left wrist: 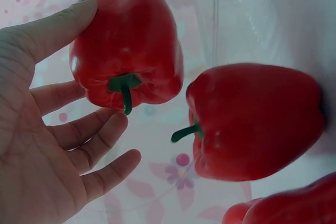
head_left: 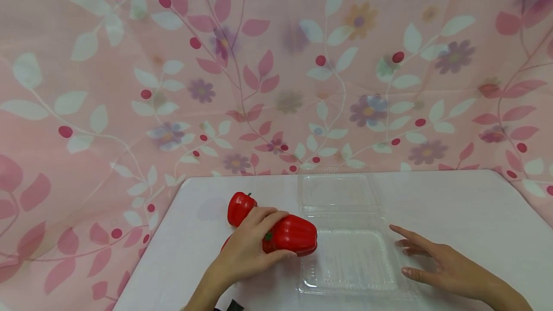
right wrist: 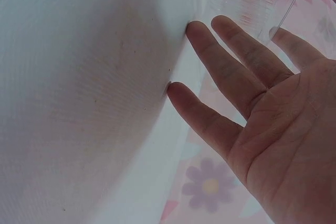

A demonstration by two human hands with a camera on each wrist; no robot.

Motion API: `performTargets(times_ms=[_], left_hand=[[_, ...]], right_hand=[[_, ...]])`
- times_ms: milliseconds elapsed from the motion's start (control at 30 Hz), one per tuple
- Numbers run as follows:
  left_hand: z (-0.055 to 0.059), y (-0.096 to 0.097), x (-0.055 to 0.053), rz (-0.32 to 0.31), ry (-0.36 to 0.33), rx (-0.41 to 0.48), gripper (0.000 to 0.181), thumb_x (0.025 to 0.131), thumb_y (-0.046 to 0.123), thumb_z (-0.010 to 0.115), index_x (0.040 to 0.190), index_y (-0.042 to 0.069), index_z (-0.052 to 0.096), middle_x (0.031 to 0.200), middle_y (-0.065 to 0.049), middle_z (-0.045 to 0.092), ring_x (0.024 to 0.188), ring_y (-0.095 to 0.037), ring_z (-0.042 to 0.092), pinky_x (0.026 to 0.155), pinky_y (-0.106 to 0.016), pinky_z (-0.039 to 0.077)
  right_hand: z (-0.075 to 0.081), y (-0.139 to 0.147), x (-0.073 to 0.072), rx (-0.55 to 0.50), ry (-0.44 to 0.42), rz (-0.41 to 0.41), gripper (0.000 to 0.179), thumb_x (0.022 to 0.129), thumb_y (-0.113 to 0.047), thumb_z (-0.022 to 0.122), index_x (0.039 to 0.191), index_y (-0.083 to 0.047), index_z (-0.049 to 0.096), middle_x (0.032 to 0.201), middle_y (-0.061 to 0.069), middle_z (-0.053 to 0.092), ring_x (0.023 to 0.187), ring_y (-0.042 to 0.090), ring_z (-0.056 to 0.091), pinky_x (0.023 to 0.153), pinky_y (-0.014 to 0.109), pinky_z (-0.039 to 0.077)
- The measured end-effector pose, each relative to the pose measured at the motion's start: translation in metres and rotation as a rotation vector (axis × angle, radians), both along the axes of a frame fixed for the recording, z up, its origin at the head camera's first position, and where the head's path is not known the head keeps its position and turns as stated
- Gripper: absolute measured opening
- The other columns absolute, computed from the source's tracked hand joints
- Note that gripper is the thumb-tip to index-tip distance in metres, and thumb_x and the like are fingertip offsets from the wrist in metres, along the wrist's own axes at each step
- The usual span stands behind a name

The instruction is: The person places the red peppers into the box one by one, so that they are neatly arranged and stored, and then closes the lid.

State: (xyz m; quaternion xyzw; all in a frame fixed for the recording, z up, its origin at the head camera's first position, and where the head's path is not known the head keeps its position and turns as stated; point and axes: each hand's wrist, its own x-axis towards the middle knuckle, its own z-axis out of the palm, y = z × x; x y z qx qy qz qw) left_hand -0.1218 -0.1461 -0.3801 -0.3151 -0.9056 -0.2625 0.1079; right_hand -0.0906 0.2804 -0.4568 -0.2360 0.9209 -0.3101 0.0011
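Observation:
My left hand [head_left: 248, 246] grips a red bell pepper [head_left: 297, 235] with a green stem between thumb and fingers, at the left edge of a clear plastic clamshell box [head_left: 350, 258]. In the left wrist view the held pepper [left wrist: 134, 35] hangs stem toward the lower fingers. A second red bell pepper [head_left: 240, 209] lies on the table behind the left hand. A third red pepper [left wrist: 299, 203] shows partly in the left wrist view; the hand mostly hides it in the head view. My right hand [head_left: 449, 268] holds nothing, fingers spread, beside the box's right side.
The box lies open, its lid [head_left: 339, 191] flat toward the back of the white table [head_left: 453, 205]. Behind the table hangs a pink flowered cloth [head_left: 276, 76]. A small dark object [head_left: 235, 305] shows at the bottom edge near the left wrist.

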Motion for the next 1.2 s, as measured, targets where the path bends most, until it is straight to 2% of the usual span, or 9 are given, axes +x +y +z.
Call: performTargets(times_ms=[233,533,867,1000,1200], left_hand=[[-0.003,0.009,0.001,-0.016,-0.03,-0.009,0.069,0.079,0.062,0.072,0.136,0.028,0.056,0.126,0.007,0.054,0.115,-0.013,0.051,0.084,-0.036,0.055],[-0.009,0.022,0.001,-0.042,-0.062,0.006,0.068,0.079,0.066,0.069,0.136,0.031,0.056,0.125,0.01,0.054,0.113,-0.009,0.048,0.081,-0.029,0.054],[-0.015,0.035,0.0,-0.08,-0.061,-0.009,0.066,0.08,0.067,0.067,0.136,0.034,0.055,0.125,0.013,0.055,0.112,-0.006,0.048,0.08,-0.027,0.053],[-0.017,0.041,0.0,-0.1,-0.069,-0.016,0.065,0.08,0.066,0.068,0.135,0.034,0.055,0.125,0.012,0.056,0.11,-0.006,0.048,0.08,-0.026,0.052],[-0.02,0.05,0.0,-0.137,-0.043,-0.046,0.063,0.083,0.065,0.066,0.134,0.031,0.057,0.123,0.011,0.058,0.109,-0.007,0.048,0.082,-0.026,0.05]], right_hand=[[-0.001,0.001,0.0,0.005,-0.005,-0.005,0.078,0.088,-0.037,0.075,0.153,-0.025,0.034,0.124,-0.01,0.064,0.108,0.008,0.063,0.082,0.031,0.053],[-0.002,0.002,0.0,-0.002,0.008,0.0,0.079,0.087,-0.036,0.076,0.153,-0.024,0.035,0.123,-0.01,0.064,0.107,0.008,0.063,0.081,0.03,0.052],[0.0,0.002,-0.001,0.029,-0.023,-0.001,0.078,0.089,-0.04,0.073,0.154,-0.026,0.033,0.124,-0.01,0.064,0.107,0.007,0.063,0.08,0.031,0.053],[0.0,0.002,-0.001,0.032,-0.019,0.003,0.078,0.089,-0.04,0.073,0.154,-0.026,0.033,0.124,-0.01,0.064,0.107,0.007,0.063,0.08,0.031,0.053],[0.0,0.003,-0.001,0.037,-0.044,0.004,0.078,0.089,-0.042,0.072,0.154,-0.027,0.031,0.124,-0.011,0.063,0.108,0.006,0.062,0.081,0.031,0.053]])
